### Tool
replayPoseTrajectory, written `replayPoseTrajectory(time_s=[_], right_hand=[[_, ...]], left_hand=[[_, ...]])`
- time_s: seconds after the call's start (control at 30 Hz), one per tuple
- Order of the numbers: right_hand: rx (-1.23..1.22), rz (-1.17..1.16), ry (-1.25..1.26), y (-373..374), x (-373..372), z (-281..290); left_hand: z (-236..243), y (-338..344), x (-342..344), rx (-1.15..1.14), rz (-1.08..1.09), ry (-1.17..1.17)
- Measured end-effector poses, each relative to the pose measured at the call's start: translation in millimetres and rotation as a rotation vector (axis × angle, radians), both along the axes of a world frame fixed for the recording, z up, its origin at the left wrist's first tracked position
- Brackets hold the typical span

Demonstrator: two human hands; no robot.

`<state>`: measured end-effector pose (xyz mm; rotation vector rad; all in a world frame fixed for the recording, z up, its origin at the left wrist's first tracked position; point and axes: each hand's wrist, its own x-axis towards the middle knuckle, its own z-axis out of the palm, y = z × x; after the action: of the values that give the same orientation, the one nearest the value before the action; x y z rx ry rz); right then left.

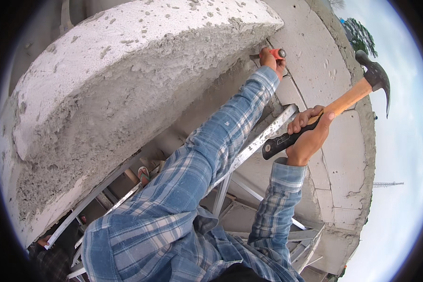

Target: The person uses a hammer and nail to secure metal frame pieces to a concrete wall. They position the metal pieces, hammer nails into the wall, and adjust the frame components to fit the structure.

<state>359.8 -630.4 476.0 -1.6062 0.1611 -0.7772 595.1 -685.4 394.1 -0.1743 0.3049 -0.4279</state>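
1. The chisel [279,53], red-handled, is high up at the corner where the slab [103,98] meets the wall [345,162]; whether its tip touches either cannot be told.
2. The left hand [271,62] is closed around the chisel, its grey butt end facing right.
3. The hammer [347,98] slants up to the right in front of the wall, its dark claw head against the sky [399,145], well apart from the chisel.
4. The right hand [311,135] grips the hammer around its black and wooden handle.
5. The slab, at left, is pale and speckled on its outer face, with rough grey cement below.
6. A metal frame [265,135] stands beneath the arms.
7. At lower left are a sandalled foot [144,176] and another person's hand [43,241].
8. A tree [362,35] shows beyond the wall.
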Motion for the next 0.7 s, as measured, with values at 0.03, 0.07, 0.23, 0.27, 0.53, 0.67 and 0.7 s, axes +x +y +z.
replayPoseTrajectory(time_s=[0.03,0.07,0.23,0.27,0.53,0.67,0.7], right_hand=[[-0.052,-0.019,-0.15,0,5,-1],[-0.075,-0.033,-0.143,2,11,-10],[0.023,0.118,0.566,-22,24,-13],[0.027,0.107,0.479,-18,26,-1],[-0.159,-0.066,-0.171,5,14,-7],[0.095,0.112,0.58,-19,21,-21],[0.084,0.046,0.534,-21,15,-12]], left_hand=[[0,-2,0,-0.007,-0.003,0.011],[1,-3,0,-0.014,-0.007,0.022],[-7,-8,8,-0.02,-0.008,0.008],[-9,-10,12,0.009,-0.035,-0.006],[4,-9,-3,-0.034,-0.057,0.089],[-16,-13,11,0.011,-0.007,-0.032],[-14,-16,5,0.035,-0.049,-0.076]])
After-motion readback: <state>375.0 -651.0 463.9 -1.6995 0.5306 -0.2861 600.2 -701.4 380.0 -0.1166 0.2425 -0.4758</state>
